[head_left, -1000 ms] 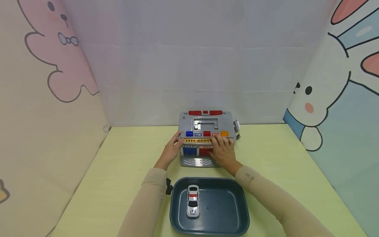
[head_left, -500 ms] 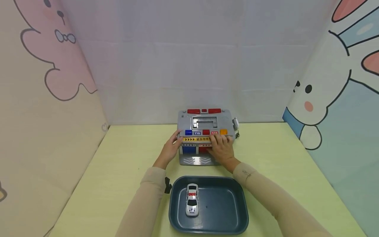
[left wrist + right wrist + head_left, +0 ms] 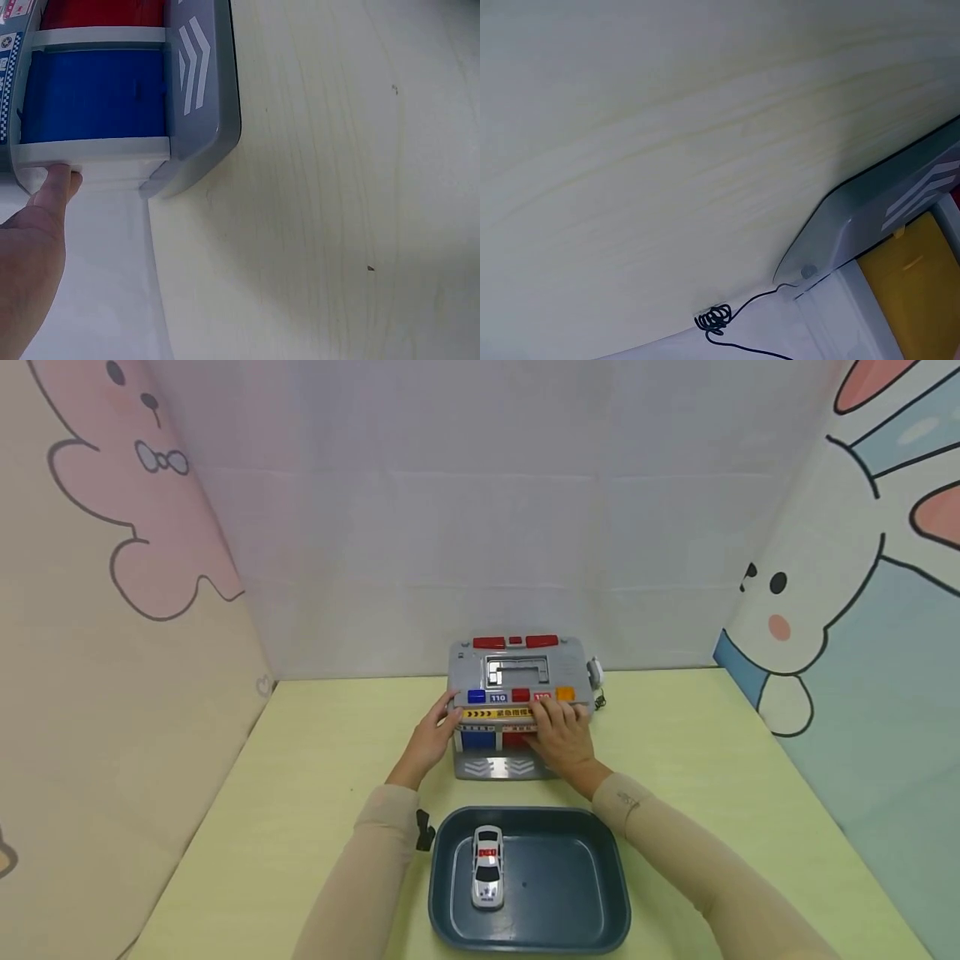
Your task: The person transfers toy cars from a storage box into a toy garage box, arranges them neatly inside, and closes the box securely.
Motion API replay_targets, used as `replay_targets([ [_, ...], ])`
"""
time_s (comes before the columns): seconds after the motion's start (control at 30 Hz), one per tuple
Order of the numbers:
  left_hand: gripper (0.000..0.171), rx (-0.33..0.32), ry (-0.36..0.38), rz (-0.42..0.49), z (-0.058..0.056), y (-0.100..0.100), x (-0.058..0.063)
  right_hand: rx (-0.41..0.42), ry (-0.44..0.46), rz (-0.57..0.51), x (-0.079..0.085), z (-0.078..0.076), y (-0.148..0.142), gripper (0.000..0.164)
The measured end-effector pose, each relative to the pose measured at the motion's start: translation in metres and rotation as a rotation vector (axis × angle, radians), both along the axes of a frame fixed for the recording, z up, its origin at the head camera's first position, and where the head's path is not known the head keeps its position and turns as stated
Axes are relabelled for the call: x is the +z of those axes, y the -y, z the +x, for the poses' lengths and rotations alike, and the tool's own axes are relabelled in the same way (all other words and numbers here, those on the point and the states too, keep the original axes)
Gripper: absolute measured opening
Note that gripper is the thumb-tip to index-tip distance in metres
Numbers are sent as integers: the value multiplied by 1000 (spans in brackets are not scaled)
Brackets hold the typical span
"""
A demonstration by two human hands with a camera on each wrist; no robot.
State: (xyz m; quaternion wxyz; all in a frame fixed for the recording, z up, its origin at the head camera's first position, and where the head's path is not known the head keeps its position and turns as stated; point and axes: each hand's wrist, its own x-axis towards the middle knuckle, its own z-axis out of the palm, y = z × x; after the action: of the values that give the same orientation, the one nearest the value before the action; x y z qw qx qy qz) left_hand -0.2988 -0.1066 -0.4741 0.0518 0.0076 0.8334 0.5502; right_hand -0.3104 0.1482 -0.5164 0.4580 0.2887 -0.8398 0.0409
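The left hand lays fairly straight fingers against the left side of the grey toy emergency station, far on the table. A toy police car sits in the near tray, left half. The right hand grips the station's front ledge.

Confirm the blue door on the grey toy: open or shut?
Looks shut: in the left wrist view, the blue door of the grey toy fills the space between the white strips, with no gap showing.
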Motion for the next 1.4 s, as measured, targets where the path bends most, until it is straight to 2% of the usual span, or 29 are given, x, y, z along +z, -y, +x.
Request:
replay_targets([
  [0.27,52,-22,-15,38,0,0,4,-2,14,0,1,1,0,81],
  [0.5,51,-44,15,173,-1,-1,13,-20,2,4,1,0,1,82],
  [0.57,52,-48,22,183,-2,-2,15,-24,1,1,0,0,1,82],
  [0.6,52,-47,24,181,-3,-3,16,-28,0,0,0,0,1,82],
  [0.63,52,-49,32,180,0,-4,23,-30,3,0,1,1,1,82],
  [0.7,52,-39,39,167,-1,-6,25,-34,14,1,1,2,1,81],
  [0.83,51,-1,53,93,-3,-10,30,-32,23,0,3,4,2,80],
  [0.87,52,17,51,68,-6,-11,26,-27,17,-5,3,3,2,79],
  [1.0,50,59,60,-5,-7,-15,32,-15,-4,-21,3,3,5,77],
  [1.17,46,87,63,-37,-8,-17,37,-16,16,-17,5,4,6,75],
  [1.4,45,99,77,-54,-11,-19,36,-32,83,-3,8,7,5,77],
])
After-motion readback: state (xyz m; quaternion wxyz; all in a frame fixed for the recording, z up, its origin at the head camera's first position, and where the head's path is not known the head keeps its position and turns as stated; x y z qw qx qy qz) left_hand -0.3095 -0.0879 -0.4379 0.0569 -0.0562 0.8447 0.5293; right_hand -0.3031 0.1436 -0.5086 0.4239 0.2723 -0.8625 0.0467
